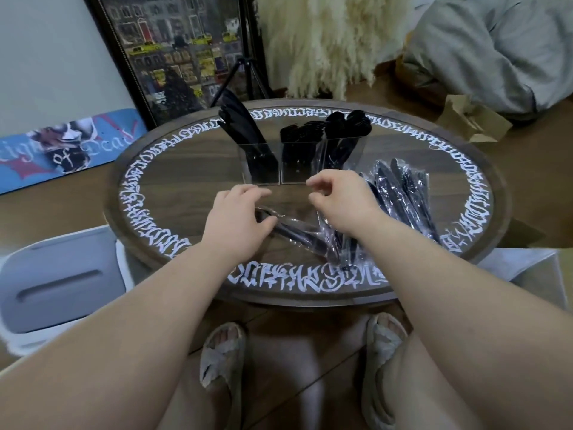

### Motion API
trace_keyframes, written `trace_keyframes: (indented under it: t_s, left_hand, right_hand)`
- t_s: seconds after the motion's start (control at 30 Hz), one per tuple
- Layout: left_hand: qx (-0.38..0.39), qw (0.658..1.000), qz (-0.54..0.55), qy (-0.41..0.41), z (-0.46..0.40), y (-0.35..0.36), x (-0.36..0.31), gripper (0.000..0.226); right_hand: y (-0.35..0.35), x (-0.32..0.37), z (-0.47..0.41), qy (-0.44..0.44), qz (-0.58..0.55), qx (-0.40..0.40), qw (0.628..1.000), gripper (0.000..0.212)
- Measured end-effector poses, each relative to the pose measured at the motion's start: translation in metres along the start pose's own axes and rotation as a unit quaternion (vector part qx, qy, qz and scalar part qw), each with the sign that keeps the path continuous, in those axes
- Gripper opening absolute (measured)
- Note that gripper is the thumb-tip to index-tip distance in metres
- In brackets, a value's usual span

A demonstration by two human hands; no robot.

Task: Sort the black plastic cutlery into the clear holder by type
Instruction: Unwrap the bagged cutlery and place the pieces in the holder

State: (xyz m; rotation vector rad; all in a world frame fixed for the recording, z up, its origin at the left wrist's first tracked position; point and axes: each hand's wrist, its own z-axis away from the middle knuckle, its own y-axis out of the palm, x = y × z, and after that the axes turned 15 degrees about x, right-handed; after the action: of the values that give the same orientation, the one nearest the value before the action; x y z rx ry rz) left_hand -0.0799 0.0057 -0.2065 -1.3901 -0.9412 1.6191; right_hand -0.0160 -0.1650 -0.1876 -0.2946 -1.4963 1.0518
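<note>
1. Fingers of the left hand (pixel 237 214) are curled down onto a wrapped piece of cutlery (pixel 291 232) lying on the table (pixel 186 169); it looks pinched at the wrapper end, thumb tucked against it.
2. Fingers of the right hand (pixel 339 201) are loosely curled just above the table, nothing clearly gripped; whether a wrapper edge is caught cannot be told.
3. Step in hand, judged: one wrapped piece is being picked up so its clear sleeve can be pulled off before sorting.
4. To be done well: the wrapper should be held near one end by the left hand, the sleeve drawn off by the right along the handle, not across it, so thin plastic is not snapped.
5. The type should be checked before dropping; handle goes down, head up, as with pieces already stood in.
6. Holder (pixel 297 159) stands just beyond both hands, mid-table, three sections: knives (pixel 240 125) left, forks (pixel 296 133) middle, spoons (pixel 348 121) right, by the look.
7. Pile of wrapped cutlery (pixel 400 193) lies to the right, partly under the right forearm, touching the held piece's wrapper near the front rim.
8. Risk, judged: the holder is light and close to the knuckles; it could be knocked.
</note>
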Motion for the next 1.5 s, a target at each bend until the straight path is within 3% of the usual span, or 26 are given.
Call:
trace_keyframes:
  t_s: [0.07, 0.17, 0.23, 0.3, 0.43, 0.63, 0.9, 1.07, 1.27, 1.4, 1.5]
  left_hand:
    - [0.028, 0.998, -0.037, 0.032, 0.004, -0.001, 0.002, 0.046]
    - [0.146, 0.975, -0.146, 0.084, 0.007, 0.002, 0.002, 0.053]
    - [0.218, 0.955, -0.188, 0.074, 0.008, 0.008, 0.002, 0.06]
    - [0.239, 0.95, -0.197, 0.048, 0.008, 0.012, 0.001, 0.062]
    - [0.212, 0.956, -0.202, 0.027, 0.008, 0.007, 0.003, 0.052]
    - [0.136, 0.981, -0.132, 0.031, 0.009, 0.007, 0.016, 0.041]
    - [0.146, 0.983, -0.107, 0.043, 0.001, 0.019, 0.016, 0.033]
    - [0.143, 0.986, -0.079, 0.042, -0.001, 0.02, 0.02, 0.032]
    - [0.137, 0.987, -0.074, 0.042, -0.001, 0.02, 0.022, 0.029]
    - [0.139, 0.987, -0.074, 0.04, -0.002, 0.019, 0.022, 0.028]
    - [0.132, 0.989, -0.065, 0.029, -0.002, 0.018, 0.021, 0.024]
  right_hand:
    - [-0.009, 0.006, 0.004, 0.005, 0.064, 0.028, 0.998, 0.021]
    - [-0.018, 0.02, 0.01, 0.014, 0.193, 0.104, 0.976, 0.021]
    - [-0.015, 0.021, 0.013, 0.025, 0.237, 0.151, 0.959, 0.02]
    - [-0.006, 0.013, 0.017, 0.032, 0.239, 0.163, 0.957, 0.019]
    - [0.013, -0.007, 0.018, 0.018, 0.171, 0.14, 0.975, 0.029]
    - [0.033, -0.009, 0.006, -0.038, 0.234, 0.163, 0.958, 0.033]
    - [0.039, -0.012, 0.001, -0.063, 0.256, 0.141, 0.954, 0.02]
    - [0.033, -0.013, -0.005, -0.045, 0.189, 0.164, 0.967, 0.012]
    - [0.035, -0.012, -0.007, -0.034, 0.134, 0.152, 0.979, 0.01]
    - [0.04, -0.011, -0.007, -0.055, 0.186, 0.17, 0.966, 0.012]
    - [0.037, -0.009, -0.009, -0.039, 0.153, 0.177, 0.971, 0.009]
